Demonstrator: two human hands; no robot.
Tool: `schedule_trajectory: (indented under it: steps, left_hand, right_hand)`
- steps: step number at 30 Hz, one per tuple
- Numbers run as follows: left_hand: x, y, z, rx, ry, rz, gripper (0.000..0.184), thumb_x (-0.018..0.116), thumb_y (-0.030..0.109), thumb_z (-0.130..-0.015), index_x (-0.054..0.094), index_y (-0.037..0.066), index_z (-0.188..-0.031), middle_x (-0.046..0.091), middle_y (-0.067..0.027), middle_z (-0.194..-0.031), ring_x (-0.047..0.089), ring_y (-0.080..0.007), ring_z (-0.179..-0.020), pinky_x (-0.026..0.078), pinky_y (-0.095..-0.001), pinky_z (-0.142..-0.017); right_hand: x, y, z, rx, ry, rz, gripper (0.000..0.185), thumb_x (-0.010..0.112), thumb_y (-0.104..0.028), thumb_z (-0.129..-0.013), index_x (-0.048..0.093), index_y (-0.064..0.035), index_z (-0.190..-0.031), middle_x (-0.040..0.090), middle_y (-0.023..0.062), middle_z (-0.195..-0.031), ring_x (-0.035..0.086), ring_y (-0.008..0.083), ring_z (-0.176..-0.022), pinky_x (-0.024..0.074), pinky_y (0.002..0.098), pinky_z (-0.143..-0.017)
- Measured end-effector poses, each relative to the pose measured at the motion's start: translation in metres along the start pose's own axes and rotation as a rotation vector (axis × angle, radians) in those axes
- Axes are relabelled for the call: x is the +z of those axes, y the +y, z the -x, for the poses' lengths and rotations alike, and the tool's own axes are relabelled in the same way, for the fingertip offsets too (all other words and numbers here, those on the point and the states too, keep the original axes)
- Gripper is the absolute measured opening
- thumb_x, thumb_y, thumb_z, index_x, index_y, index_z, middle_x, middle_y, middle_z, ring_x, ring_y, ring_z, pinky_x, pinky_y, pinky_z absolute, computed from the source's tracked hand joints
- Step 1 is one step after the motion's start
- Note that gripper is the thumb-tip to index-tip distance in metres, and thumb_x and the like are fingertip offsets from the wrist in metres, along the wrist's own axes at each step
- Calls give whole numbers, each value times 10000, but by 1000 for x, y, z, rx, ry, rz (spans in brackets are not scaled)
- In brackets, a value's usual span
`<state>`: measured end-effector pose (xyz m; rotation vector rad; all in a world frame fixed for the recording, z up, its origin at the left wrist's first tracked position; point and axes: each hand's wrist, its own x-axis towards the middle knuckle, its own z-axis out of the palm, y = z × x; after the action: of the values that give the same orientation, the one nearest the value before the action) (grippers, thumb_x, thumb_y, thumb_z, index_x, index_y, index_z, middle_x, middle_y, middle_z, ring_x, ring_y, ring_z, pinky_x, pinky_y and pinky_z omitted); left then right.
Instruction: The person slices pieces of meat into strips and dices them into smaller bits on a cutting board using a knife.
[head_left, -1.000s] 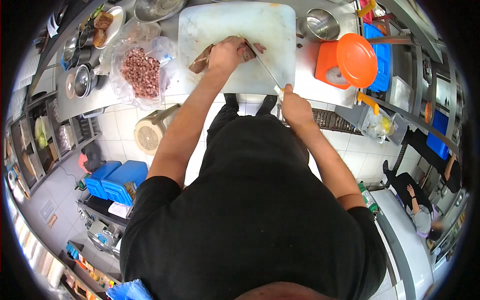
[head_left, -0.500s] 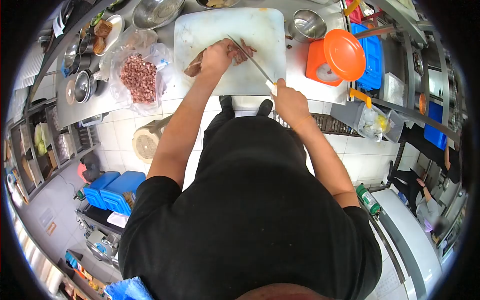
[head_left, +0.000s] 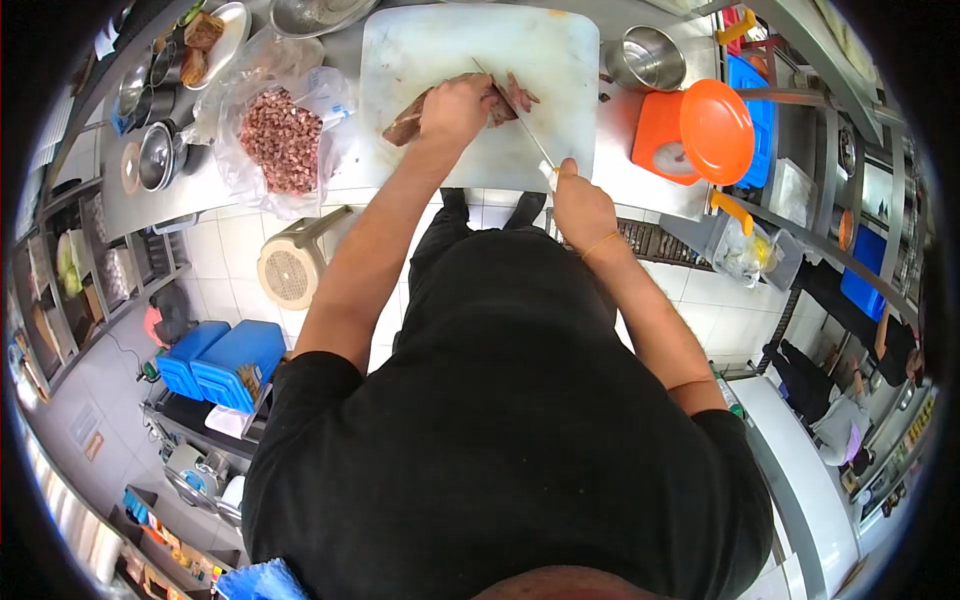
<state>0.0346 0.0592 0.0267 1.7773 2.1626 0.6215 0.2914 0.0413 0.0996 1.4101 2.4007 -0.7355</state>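
A white cutting board (head_left: 480, 40) lies in front of me with a brown piece of meat (head_left: 403, 125) on it. My left hand (head_left: 457, 108) is closed on the meat from above, its fingertips beside the blade. My right hand (head_left: 583, 205) is wrapped round the pale handle of a knife (head_left: 526, 128), whose blade slants up and left across the meat's right end. A few cut strips (head_left: 521, 93) rest just right of the blade. Left of the board, an open plastic bag holds diced meat (head_left: 281, 140).
An orange container (head_left: 660, 125) with a round orange lid (head_left: 717, 132) and a steel pot (head_left: 646, 58) stand right of the board. Metal bowls (head_left: 157, 156) and a white plate (head_left: 232, 35) are at the left. Two people are at the far right; a stool (head_left: 290, 270) stands below the counter.
The view has shifted slightly back and forth. The knife has tilted a little against the meat's right end, while both hands keep their holds.
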Motion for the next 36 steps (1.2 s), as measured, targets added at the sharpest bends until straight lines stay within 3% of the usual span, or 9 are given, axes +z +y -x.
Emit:
schedule_trajectory:
  steps: [8,14,20,24,27,30,32,36]
  left_hand:
    - [-4,-1,0,-5,-2,25,249,809,256,-881,751,116,-1079,782,-103,-997,750,-349,-910,602,-469,-811]
    - [-2,-8,-2,-53,12,96,186,792,198,-886,744,107,-1041,783,-116,-941,752,-343,-885,605,-457,-795]
    - [-2,-2,0,-46,65,57,162,792,172,-876,729,110,-1012,776,-111,-912,748,-346,-834,603,-461,-772]
    - [6,-4,1,-34,81,40,145,785,174,-880,721,115,-995,765,-108,-881,741,-353,-815,601,-470,-766]
    - [4,-7,1,14,151,30,139,775,172,-885,725,119,-1003,765,-110,-904,742,-348,-848,600,-471,-774]
    - [-6,-1,5,-65,48,-6,140,767,168,-886,728,116,-1010,767,-115,-958,740,-344,-894,601,-470,-789]
    - [0,-5,5,-30,89,-12,148,763,160,-884,728,110,-1019,766,-118,-987,739,-346,-909,602,-470,-800]
    - [7,-4,8,-15,119,-9,174,754,144,-881,718,93,-1044,760,-126,-1025,735,-351,-923,600,-480,-823]
  right_hand:
    - [6,-3,-40,-47,80,-31,222,527,-175,-1022,544,22,-1123,744,263,-884,746,451,-818,583,563,-750]
    - [-30,-5,-3,-38,24,1,346,619,-288,-1022,516,15,-1156,735,259,-854,734,460,-825,577,564,-731]
    - [-32,-5,18,-12,-24,-2,344,613,-290,-1030,513,17,-1149,730,265,-838,734,459,-796,578,563,-723]
    - [-24,-8,8,-7,-22,-7,242,538,-190,-1026,524,29,-1129,733,263,-830,737,473,-797,582,575,-747]
    - [-8,-7,-12,-13,-26,-2,242,522,-184,-1028,518,28,-1144,739,264,-859,740,474,-816,586,570,-764]
    - [-2,-13,-30,-36,-10,0,245,513,-185,-1029,515,27,-1153,743,266,-880,743,473,-831,590,564,-774]
    - [-4,-21,-46,-34,3,14,248,514,-190,-1030,514,26,-1152,745,268,-887,745,472,-836,591,564,-783]
    - [-4,-16,-48,-42,-7,3,277,566,-229,-1023,515,13,-1149,748,268,-896,746,471,-844,590,565,-779]
